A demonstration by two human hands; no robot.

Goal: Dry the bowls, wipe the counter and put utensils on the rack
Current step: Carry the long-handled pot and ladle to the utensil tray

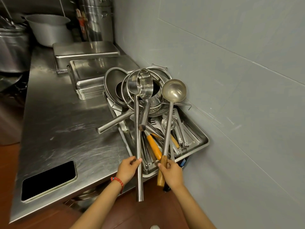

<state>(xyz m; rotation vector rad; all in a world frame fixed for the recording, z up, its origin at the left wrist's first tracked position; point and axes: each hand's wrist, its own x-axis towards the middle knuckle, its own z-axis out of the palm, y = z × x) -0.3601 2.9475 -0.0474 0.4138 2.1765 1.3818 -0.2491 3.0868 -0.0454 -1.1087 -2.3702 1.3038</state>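
My left hand (127,169) grips the long steel handle of a strainer (132,85), whose round head rests among the piled bowls. My right hand (171,173) holds a steel ladle (174,90) by its wooden handle, the ladle's bowl raised beside the pile. Both handles stick out over the front edge of a steel tray (200,142) full of utensils, among them an orange-handled tool (154,147) and several tongs. Steel bowls and a colander (156,111) are stacked on a wire rack at the tray's far end.
The tray stands at the right end of a steel counter (66,129), against a grey wall (231,63). Stacked flat trays (87,75) and lidded pans lie behind it. A large pot (49,28) stands farther back. A black rectangular opening (49,179) is cut into the counter's near left.
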